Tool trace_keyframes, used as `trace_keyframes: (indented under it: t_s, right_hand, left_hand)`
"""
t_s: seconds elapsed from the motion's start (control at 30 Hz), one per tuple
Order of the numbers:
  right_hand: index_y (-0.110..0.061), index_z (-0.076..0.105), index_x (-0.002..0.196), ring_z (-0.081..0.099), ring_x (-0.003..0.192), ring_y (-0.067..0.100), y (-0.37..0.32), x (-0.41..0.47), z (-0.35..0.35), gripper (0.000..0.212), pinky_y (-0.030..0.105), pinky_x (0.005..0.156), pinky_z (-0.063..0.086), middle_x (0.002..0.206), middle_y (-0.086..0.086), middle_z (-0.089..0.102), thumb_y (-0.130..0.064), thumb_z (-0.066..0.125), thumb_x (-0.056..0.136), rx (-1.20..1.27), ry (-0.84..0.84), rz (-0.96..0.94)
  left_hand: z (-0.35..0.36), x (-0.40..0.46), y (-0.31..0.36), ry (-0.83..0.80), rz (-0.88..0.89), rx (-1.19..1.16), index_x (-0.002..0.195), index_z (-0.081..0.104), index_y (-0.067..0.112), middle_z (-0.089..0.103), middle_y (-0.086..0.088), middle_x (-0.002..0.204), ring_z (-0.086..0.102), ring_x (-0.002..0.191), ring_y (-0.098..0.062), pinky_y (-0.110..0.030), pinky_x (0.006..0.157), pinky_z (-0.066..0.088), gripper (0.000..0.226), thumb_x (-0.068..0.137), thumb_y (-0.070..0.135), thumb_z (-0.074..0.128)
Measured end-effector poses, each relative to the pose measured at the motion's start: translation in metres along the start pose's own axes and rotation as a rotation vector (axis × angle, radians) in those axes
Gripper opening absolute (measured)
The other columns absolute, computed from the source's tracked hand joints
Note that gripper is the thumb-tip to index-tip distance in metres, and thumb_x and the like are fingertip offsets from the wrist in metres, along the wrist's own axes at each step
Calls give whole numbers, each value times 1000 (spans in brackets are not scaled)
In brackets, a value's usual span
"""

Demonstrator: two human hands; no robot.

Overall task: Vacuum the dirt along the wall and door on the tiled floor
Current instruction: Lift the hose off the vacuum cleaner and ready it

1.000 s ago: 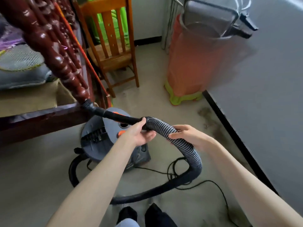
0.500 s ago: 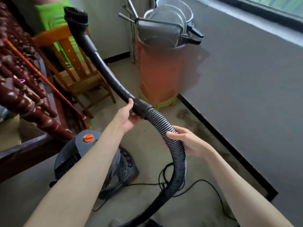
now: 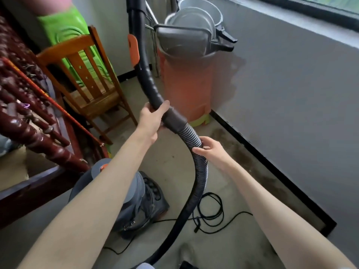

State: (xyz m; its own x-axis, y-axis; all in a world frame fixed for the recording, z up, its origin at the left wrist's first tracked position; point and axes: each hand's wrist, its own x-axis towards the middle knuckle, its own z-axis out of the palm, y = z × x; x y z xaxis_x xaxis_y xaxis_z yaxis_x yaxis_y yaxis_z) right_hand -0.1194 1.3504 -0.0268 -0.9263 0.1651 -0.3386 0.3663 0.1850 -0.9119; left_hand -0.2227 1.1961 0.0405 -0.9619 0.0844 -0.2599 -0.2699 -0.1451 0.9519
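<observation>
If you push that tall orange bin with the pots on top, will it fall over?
Probably it tips fairly easily. The orange bin is tall and narrow, standing on a small green base. The metal pots and grey lid piled on top likely make it top-heavy, and they might slide off and clatter first. The wall close beside it may catch it.

Black rigid tube (image 3: 143,74) with orange clip (image 3: 133,51). Ribbed hose (image 3: 196,150), grey-and-black ridges, fading to plain black lower down. Grey vacuum body (image 3: 134,193), orange button (image 3: 103,167). Orange bin (image 3: 186,88) on lime-green base (image 3: 200,120). Silver-grey basins (image 3: 194,20). Amber-brown slatted chair (image 3: 85,74); bright green panel (image 3: 64,30) behind. Dark reddish-brown turned railing (image 3: 29,133). Grey wall (image 3: 291,94), black skirting (image 3: 272,167). Beige floor (image 3: 174,164), dark brown dirt (image 3: 250,158) beside skirting. Black cord (image 3: 211,212).
</observation>
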Motion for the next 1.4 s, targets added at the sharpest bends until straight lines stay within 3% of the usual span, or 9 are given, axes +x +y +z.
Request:
trace_keyframes:
  t_s: [0.13,0.27,0.4,0.5,0.57,0.83,1.0,1.23,1.4]
  right_hand:
    - [-4,58,131,59,111,18,-16,10,-2,36,39,105,46,129,13,62,-6,59,95,-7,85,-34]
    - [-3,66,121,58,106,15,-54,23,7,27,41,105,45,112,5,66,-16,54,100,50,166,-157]
    - [-10,70,115,59,90,5,-100,34,27,28,27,88,49,105,-1,68,-29,61,97,26,97,-297]
    - [-15,72,100,59,81,5,-128,41,48,21,22,76,47,89,-8,66,-35,68,92,-94,16,-380]
    - [-21,62,79,57,74,8,-140,44,62,20,23,69,45,77,-9,62,-35,71,89,-139,-7,-397]
    - [-4,58,106,63,95,20,-131,62,97,30,34,89,50,105,11,67,-33,59,98,-24,-13,-305]
    - [2,52,115,51,89,14,-101,87,131,34,26,77,39,99,7,56,-28,55,100,-71,-23,-224]
    - [-10,48,100,46,73,7,-61,137,204,20,8,60,37,82,-5,49,-29,53,101,-87,-75,-97]
    - [-12,49,98,49,73,10,-4,168,251,20,13,65,39,86,1,55,-32,54,100,-139,-161,10]
  left_hand:
    - [-4,-5,-13,70,18,-4,111,48,12,62,-6,110,64,100,-25,-40,74,57,30,87,15,67]
    - [-10,-13,-31,145,73,55,96,49,15,62,-2,98,64,97,-25,-39,80,56,28,81,14,73]
    - [-17,-20,-46,182,115,212,97,49,11,62,-5,96,64,93,-22,-37,80,55,37,75,16,78]
    - [-25,-24,-52,171,201,285,92,48,10,58,2,84,61,72,6,-14,61,50,36,74,15,78]
    - [-31,-25,-53,168,247,348,86,48,16,56,6,80,58,65,11,-6,54,44,34,73,18,79]
    - [-82,3,-52,55,119,521,90,57,17,61,9,82,60,76,-9,-21,69,49,24,76,17,76]
    - [-143,21,-70,3,-38,453,100,61,15,62,-2,94,60,96,-25,-46,88,52,10,90,15,62]
    - [-256,61,-124,117,-230,611,112,63,8,64,-7,106,60,106,-24,-40,95,47,21,93,14,58]
    - [-319,83,-174,202,-290,737,113,64,6,65,-13,115,59,108,-27,-31,91,44,23,91,9,59]
